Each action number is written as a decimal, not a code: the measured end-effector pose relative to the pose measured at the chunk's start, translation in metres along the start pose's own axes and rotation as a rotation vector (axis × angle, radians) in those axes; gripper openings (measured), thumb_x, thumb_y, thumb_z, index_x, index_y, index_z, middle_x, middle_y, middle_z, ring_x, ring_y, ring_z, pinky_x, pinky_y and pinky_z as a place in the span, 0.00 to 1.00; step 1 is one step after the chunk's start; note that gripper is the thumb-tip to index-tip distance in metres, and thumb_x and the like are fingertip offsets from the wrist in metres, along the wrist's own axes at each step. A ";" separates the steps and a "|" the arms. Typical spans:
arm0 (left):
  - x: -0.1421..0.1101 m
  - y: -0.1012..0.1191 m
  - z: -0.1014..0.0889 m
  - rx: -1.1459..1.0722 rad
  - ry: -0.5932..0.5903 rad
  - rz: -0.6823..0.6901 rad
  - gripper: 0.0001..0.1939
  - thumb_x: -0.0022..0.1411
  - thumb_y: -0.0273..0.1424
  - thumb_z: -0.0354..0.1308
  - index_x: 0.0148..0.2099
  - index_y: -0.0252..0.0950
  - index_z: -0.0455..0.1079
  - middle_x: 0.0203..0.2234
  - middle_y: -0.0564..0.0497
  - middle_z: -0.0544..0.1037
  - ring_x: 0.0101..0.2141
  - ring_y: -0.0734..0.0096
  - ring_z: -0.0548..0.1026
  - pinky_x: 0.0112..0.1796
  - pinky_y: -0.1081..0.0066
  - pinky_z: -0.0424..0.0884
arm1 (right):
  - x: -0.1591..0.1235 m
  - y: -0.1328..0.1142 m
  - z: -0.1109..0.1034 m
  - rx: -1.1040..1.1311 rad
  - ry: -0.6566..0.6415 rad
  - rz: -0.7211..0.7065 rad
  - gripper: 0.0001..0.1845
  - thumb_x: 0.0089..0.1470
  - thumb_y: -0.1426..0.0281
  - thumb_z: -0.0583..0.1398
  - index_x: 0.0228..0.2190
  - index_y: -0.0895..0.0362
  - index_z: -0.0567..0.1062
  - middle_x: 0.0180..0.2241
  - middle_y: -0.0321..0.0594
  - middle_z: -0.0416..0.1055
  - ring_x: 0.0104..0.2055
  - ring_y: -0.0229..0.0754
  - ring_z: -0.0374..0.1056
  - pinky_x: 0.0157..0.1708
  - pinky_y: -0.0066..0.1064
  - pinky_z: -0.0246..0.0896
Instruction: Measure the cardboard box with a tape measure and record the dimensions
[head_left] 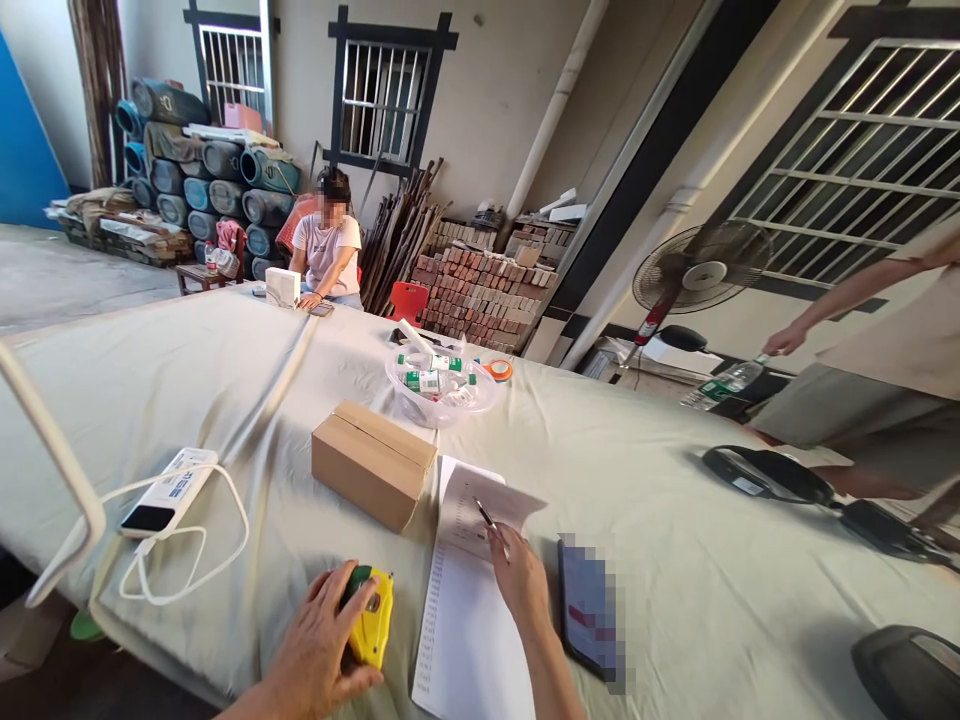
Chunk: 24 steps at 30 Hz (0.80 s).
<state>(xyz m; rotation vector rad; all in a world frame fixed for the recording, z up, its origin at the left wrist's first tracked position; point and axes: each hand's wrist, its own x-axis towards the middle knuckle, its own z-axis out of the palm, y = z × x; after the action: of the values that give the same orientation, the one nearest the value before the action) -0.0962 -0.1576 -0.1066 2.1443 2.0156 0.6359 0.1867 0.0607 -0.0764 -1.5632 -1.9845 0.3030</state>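
My left hand [322, 645] is wrapped around a yellow and black tape measure [373, 620] resting on the cloth-covered table. Between the fingers of my right hand [523, 580] is a pen [486, 515], its tip pointing up and away over a notebook [472, 630]. One page of the notebook [510, 492] is lifted and curls at its far edge. Just beyond the notebook lies a closed brown cardboard box [373, 465]. To the right of my right wrist is a phone [589, 608], its screen blurred out.
A power bank [169, 492] with a white cable lies at left. Behind the box stands a clear basin [442, 405] of bottles, beside orange tape [498, 370]. A seated person [328, 240] is across the table; another person's hand [785, 340] holds a bottle at right, near a fan [701, 270].
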 end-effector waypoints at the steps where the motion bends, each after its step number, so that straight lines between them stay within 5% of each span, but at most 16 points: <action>1: 0.000 0.000 -0.001 0.005 -0.006 0.005 0.48 0.53 0.39 0.73 0.73 0.44 0.62 0.71 0.40 0.63 0.67 0.41 0.65 0.62 0.49 0.69 | 0.002 0.001 0.001 -0.029 -0.017 -0.030 0.26 0.62 0.57 0.47 0.39 0.56 0.82 0.42 0.49 0.84 0.44 0.54 0.78 0.41 0.40 0.72; 6: 0.002 -0.002 -0.005 0.037 0.001 0.057 0.50 0.51 0.43 0.74 0.74 0.44 0.61 0.70 0.38 0.65 0.65 0.41 0.68 0.61 0.50 0.70 | -0.004 0.021 0.017 -0.099 0.041 -0.120 0.22 0.63 0.61 0.50 0.42 0.58 0.81 0.45 0.50 0.83 0.46 0.54 0.77 0.46 0.43 0.71; 13: -0.003 -0.009 0.010 0.040 0.021 0.034 0.52 0.51 0.44 0.74 0.75 0.46 0.59 0.72 0.41 0.61 0.67 0.40 0.65 0.63 0.49 0.68 | -0.007 0.023 0.016 -0.070 -0.004 0.000 0.26 0.64 0.59 0.48 0.47 0.57 0.81 0.49 0.49 0.82 0.53 0.54 0.75 0.50 0.43 0.71; 17: -0.001 -0.011 0.016 0.017 0.087 0.069 0.59 0.51 0.44 0.74 0.78 0.49 0.48 0.73 0.39 0.58 0.68 0.37 0.62 0.63 0.45 0.67 | -0.006 0.018 0.012 -0.062 -0.033 0.052 0.26 0.62 0.59 0.48 0.47 0.56 0.81 0.49 0.48 0.82 0.54 0.54 0.74 0.48 0.42 0.71; 21: -0.003 -0.003 -0.013 -0.043 0.150 0.199 0.60 0.58 0.45 0.70 0.80 0.49 0.35 0.73 0.37 0.56 0.69 0.37 0.60 0.61 0.47 0.70 | -0.007 0.018 0.012 -0.054 -0.033 0.043 0.26 0.62 0.59 0.48 0.48 0.56 0.80 0.49 0.48 0.82 0.54 0.55 0.74 0.48 0.42 0.71; 24: -0.028 0.011 -0.042 -0.099 0.139 0.235 0.40 0.66 0.34 0.63 0.76 0.54 0.54 0.60 0.45 0.76 0.57 0.54 0.77 0.54 0.65 0.77 | -0.006 0.019 0.013 -0.055 -0.038 0.054 0.27 0.61 0.57 0.48 0.47 0.56 0.81 0.48 0.48 0.82 0.55 0.57 0.74 0.45 0.43 0.71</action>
<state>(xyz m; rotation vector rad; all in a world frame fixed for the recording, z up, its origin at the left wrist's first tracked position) -0.1029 -0.1939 -0.0711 2.3562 1.7636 0.9202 0.1957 0.0622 -0.0982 -1.6588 -1.9971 0.3041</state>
